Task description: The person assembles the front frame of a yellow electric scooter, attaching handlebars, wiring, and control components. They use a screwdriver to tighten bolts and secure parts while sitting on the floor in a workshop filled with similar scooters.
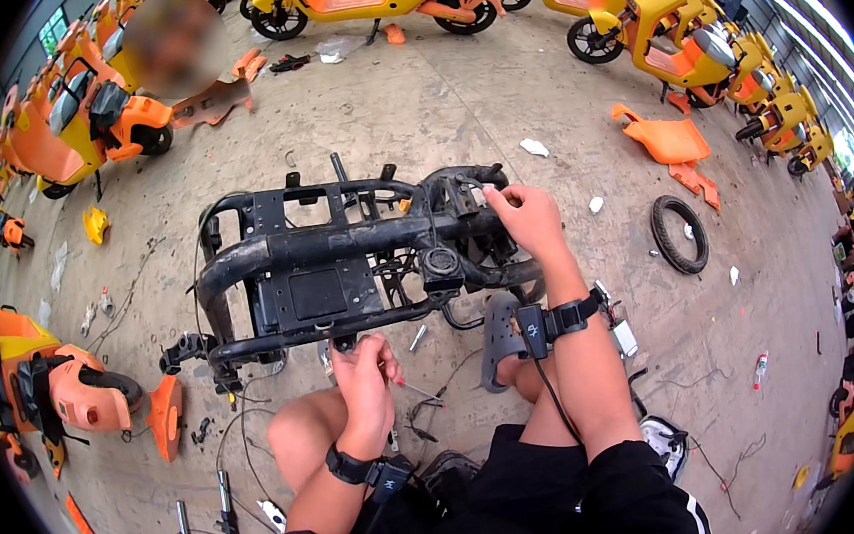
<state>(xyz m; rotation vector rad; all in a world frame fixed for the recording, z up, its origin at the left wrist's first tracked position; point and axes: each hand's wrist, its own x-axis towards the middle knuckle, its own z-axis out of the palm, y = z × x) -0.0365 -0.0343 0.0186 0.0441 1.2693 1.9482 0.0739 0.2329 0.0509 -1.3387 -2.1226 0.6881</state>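
Black sleeves [636, 497] and dark shorts [508, 461] sit nearest the camera, at the lower edge, with both forearms reaching up into view. Over at the far left, an orange and yellow scooter [86, 389] wears its panels, and just to its right a loose orange panel [166, 418] rests on the concrete floor [444, 95]; two black rod-like parts [229, 518] lie lower down, near some cables. Across the middle, in front of the knees, rests a black scooter frame [325, 243], bare of outer panels, so its shell looks to be off. Yet a flat black plate [319, 294] and a round black part [441, 261] sit on it, so it is not down to plain tube. The left hand [363, 370], fingers curled together, is at the frame's near rail, a thin metal shaft [422, 394] jutting out beside it; the right hand [528, 217], thumb and forefinger bent close together, is up against the frame's right end (what either one pinches is hidden, so I cannot tell). Farther right, a bare tyre [693, 264] lies near an orange body panel [668, 138], with yellow scooters [676, 57] beyond, bodywork on.
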